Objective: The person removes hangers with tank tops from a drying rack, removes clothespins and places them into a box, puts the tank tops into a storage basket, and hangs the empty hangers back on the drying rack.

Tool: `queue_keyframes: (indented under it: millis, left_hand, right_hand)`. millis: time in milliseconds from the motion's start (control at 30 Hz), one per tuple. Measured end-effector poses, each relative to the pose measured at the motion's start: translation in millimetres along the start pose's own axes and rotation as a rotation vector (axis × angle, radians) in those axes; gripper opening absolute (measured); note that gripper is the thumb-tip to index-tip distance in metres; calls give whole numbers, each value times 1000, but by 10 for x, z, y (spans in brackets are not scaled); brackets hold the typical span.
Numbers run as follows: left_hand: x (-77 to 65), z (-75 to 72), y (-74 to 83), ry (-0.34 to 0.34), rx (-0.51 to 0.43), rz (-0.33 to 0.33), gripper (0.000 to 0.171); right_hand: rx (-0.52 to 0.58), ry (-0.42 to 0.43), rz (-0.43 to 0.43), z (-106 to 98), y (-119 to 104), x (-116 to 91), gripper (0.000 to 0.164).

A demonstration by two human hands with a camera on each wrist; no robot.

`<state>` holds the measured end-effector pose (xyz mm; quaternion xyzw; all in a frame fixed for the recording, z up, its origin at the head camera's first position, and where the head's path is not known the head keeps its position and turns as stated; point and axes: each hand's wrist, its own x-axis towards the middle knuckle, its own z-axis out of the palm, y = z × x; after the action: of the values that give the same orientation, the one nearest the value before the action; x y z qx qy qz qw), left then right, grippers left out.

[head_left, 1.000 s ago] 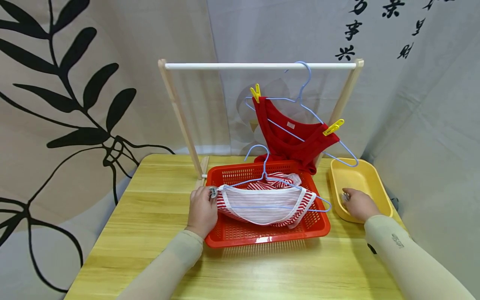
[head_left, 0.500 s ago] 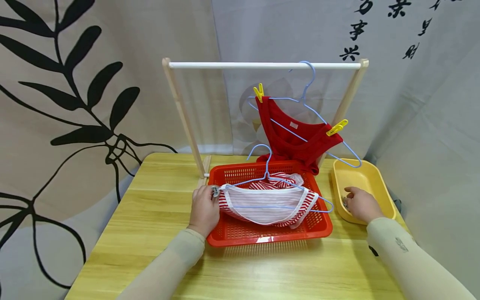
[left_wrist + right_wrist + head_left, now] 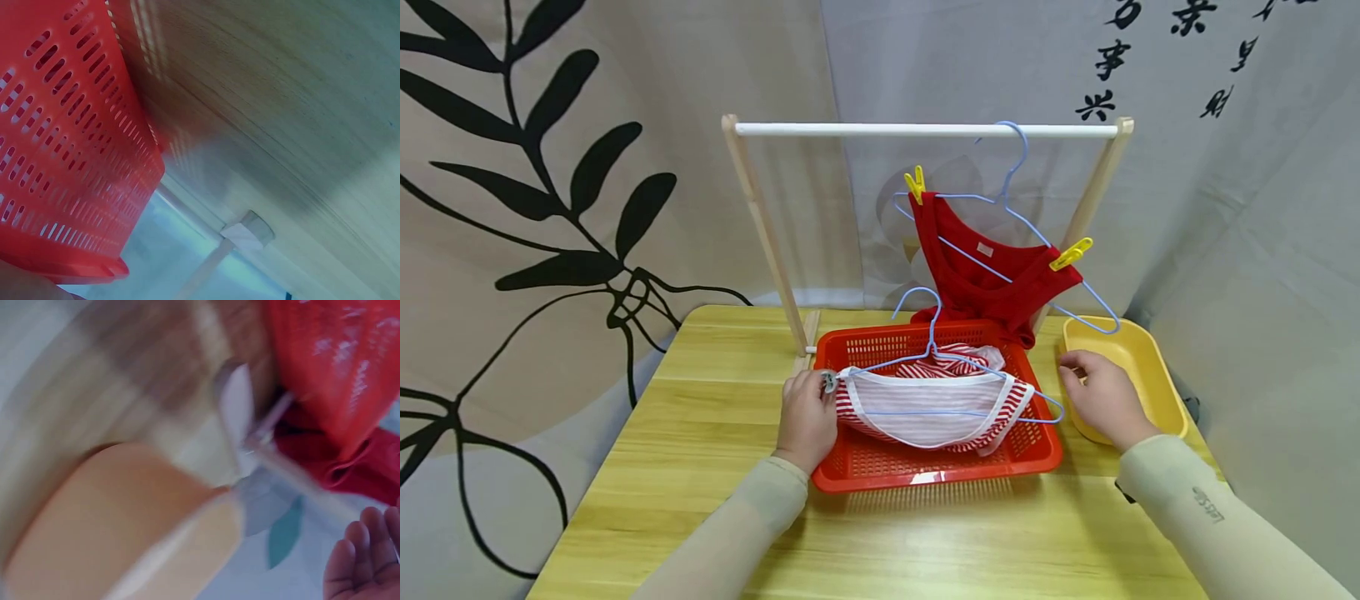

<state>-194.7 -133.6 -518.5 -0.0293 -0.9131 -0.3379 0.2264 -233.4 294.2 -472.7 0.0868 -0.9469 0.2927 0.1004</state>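
Observation:
In the head view, my left hand (image 3: 808,421) pinches a small grey clothespin (image 3: 829,382) at the left shoulder of a red-and-white striped shirt (image 3: 936,412). A blue hanger (image 3: 934,333) runs through the shirt, which lies over a red plastic basket (image 3: 936,483). My right hand (image 3: 1105,396) is over the left rim of a yellow tray (image 3: 1165,396), its thumb and index finger apart at the front. Its curled fingers (image 3: 369,550) show at the lower right of the right wrist view; I cannot tell whether they hold anything.
Behind the basket stands a wooden rack with a white rod (image 3: 865,130). A red tank top (image 3: 955,267) hangs there on another blue hanger, fastened by two yellow clothespins (image 3: 1071,254). All stand on a wooden table (image 3: 722,400) before a printed cloth backdrop.
My right hand has come up from inside the yellow tray and moved left to its rim; the grey clip seen at its fingers earlier is out of sight. My left hand stays put.

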Motion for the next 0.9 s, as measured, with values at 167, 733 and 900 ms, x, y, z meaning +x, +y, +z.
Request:
queue_keyframes:
  millis: [167,733,900]
  left_hand:
    - [4,2,-3,-13,1,-23,13]
    - [2,-25,28,-43,7,-69,13]
    - [1,-32,36,-42,7,-77,12]
  right_hand:
    - [51,71,-115,31,-289,-16,19]
    - [32,0,-641,301,-1328,-4,34]
    - [-33,-61,-735,418,-1594,37,38]
